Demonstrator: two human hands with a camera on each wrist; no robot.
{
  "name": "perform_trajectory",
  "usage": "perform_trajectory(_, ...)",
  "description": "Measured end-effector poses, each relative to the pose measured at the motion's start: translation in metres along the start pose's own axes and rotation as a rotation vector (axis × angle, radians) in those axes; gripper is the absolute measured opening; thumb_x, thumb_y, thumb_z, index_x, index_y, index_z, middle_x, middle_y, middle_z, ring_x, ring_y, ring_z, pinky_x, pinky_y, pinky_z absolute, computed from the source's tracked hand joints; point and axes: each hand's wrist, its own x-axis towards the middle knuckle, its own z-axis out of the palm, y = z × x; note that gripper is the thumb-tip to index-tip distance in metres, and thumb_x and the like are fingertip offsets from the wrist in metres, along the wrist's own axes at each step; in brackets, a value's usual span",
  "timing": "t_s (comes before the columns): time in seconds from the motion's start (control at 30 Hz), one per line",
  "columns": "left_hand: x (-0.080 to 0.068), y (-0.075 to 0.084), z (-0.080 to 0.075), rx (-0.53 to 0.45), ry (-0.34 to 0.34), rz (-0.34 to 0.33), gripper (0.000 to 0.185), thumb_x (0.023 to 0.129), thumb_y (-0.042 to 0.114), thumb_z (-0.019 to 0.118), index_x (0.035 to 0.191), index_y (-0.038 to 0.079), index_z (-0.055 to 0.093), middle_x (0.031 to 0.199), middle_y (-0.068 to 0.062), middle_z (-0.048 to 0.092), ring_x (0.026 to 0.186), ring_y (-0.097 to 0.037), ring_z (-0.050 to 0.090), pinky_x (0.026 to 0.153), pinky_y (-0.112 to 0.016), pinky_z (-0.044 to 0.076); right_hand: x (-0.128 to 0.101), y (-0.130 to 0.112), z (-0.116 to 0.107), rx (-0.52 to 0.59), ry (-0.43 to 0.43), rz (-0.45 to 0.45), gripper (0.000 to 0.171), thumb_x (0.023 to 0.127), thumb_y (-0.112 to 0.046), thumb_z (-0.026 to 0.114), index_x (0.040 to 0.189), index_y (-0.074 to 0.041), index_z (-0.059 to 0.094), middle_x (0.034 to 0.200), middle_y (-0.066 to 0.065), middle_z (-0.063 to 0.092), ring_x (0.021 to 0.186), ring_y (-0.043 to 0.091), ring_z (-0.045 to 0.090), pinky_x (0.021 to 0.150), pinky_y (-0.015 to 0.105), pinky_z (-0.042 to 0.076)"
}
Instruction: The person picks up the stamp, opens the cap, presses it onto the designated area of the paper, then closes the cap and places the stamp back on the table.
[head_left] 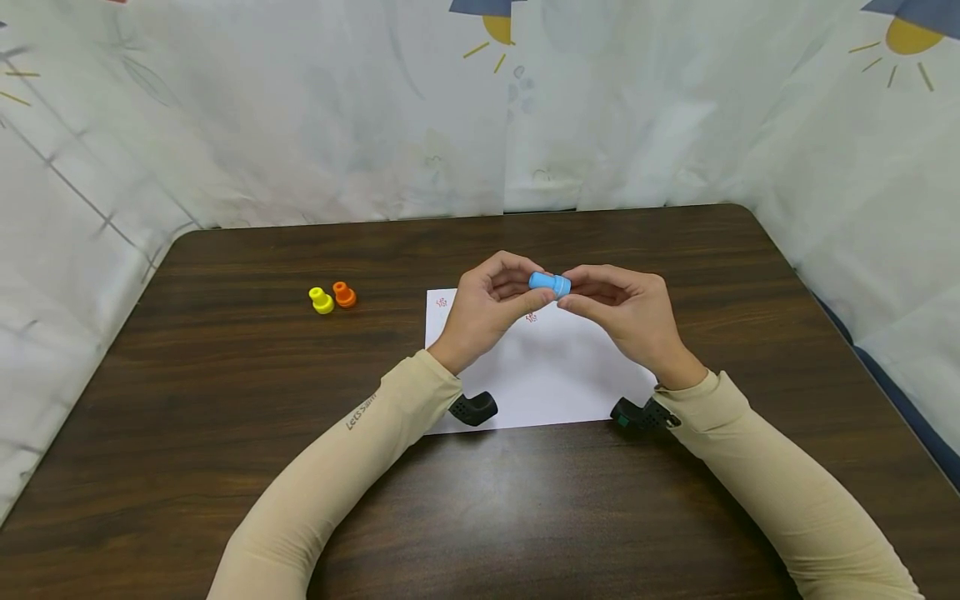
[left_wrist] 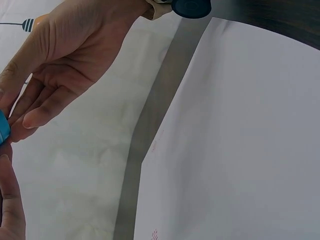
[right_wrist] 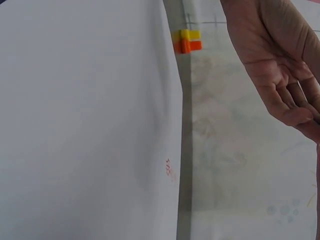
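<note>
1. Entering from the near side, a beige left sleeve and right sleeve lie over the dark wood-grain worktop, each with a black wrist camera at its cuff.
2. White sheet of paper, lying between the forearms. Work done, so far as visible: one red print at the far left corner and a second red mark near the far edge. What remains cannot be fixed; the hands partly hide the sheet.
3. Light-blue stamp, held nearly level above the far part of the paper. A seam rings it toward its right end; the two parts appear joined, so uncapping or recapping, judged from the grip, seems unfinished.
4. Left hand: thumb and fingers nearly closed, pinching the stamp's longer end. Right hand: thumb and fingertips pinching the shorter end, fingers bent.
5. Yellow stamp and orange stamp, upright side by side, left of the paper.
6. Pale wall covering with printed suns, behind the worktop.
</note>
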Motion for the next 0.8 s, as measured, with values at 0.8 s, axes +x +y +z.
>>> perform_trajectory(0.8,-0.002,0.017,-0.009,0.063,-0.091,0.061,0.021,0.091,0.007,0.078,0.109,0.009,0.067,0.104,-0.002,0.074,0.086,-0.028,0.072,0.079,-0.034,0.063,0.001,-0.003,-0.004,-0.086,-0.038,-0.112,0.033,0.083,0.005,0.081,0.115,0.006,0.074,0.107,-0.011,0.078,0.093,0.007,0.076,0.087,0.022,0.063)
